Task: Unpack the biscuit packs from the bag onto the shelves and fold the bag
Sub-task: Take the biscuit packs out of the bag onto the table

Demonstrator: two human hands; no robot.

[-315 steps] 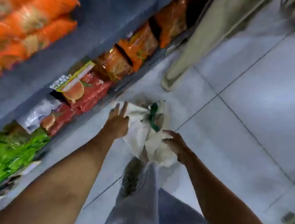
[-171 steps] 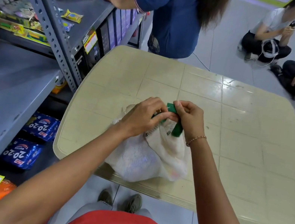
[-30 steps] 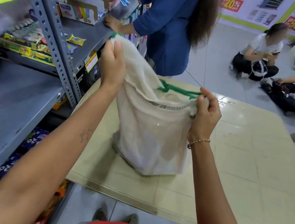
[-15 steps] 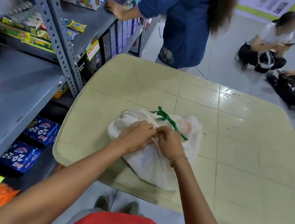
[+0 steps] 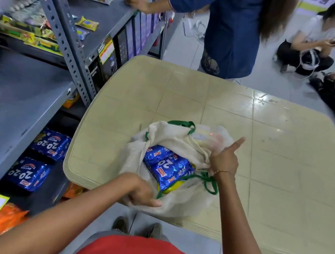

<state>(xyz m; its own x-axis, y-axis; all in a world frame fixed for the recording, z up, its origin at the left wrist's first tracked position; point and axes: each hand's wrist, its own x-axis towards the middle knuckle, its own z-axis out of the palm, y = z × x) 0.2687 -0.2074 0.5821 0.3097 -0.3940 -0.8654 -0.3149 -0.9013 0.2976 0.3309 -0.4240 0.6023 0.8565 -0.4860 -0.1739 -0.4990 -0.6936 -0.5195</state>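
A cream cloth bag (image 5: 180, 198) with green drawstrings lies on the beige table (image 5: 277, 168) near its front edge, mouth pulled wide. Inside it show blue biscuit packs (image 5: 166, 164) marked 20-20. My left hand (image 5: 141, 194) grips the bag's near rim. At the right side of the mouth, my right hand (image 5: 225, 157) holds the cloth with its index finger stretched out. The grey shelves (image 5: 9, 103) stand to the left; one low shelf holds more blue 20-20 packs (image 5: 51, 144).
A person in blue (image 5: 231, 26) stands beyond the table, one hand on the upper shelf. Two people (image 5: 311, 40) sit on the floor at the back right. Orange snack packs (image 5: 2, 223) fill the lowest shelf at left. My feet are under the table's front edge.
Half a second ago both hands were together on the closed bag top. Now they have drawn apart, the mouth is open and the blue packs are exposed.
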